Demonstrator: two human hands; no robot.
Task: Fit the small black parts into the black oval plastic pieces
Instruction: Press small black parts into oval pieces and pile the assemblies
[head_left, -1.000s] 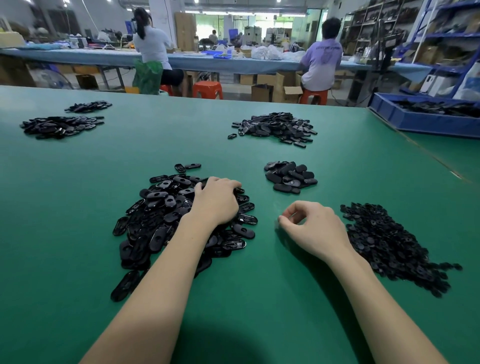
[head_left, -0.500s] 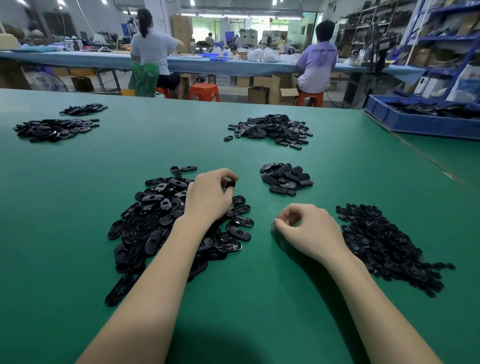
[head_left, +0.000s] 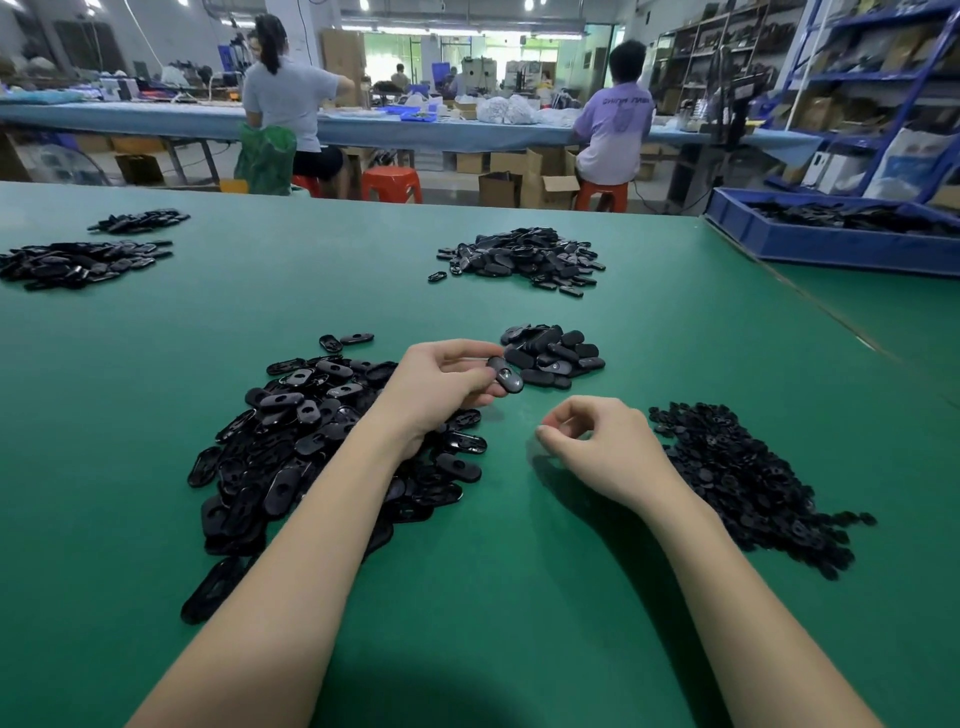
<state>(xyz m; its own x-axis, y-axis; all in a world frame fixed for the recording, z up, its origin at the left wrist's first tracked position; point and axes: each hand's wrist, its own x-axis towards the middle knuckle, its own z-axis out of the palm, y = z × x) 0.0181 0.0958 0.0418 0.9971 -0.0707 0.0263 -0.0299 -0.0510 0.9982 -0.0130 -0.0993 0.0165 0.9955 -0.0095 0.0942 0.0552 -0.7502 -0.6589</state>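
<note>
Green bench (head_left: 519, 597): large heap of unfitted oval pieces (head_left: 311, 447) at 9 o'clock and heap of small parts (head_left: 748, 483) at 3 o'clock, so by my judgement most work remains; small stack of seemingly finished ovals (head_left: 556, 356) at 12 o'clock. Left hand (head_left: 441, 387) pinches one oval piece (head_left: 505, 375) above the bench centre. Right hand (head_left: 597, 447) curled, thumb and forefinger close; whether it holds a small part cannot be told.

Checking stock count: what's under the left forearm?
The left forearm crosses the big pile of oval pieces; ovals show on both sides of it. Those directly beneath are covered, so their number cannot be told.
</note>
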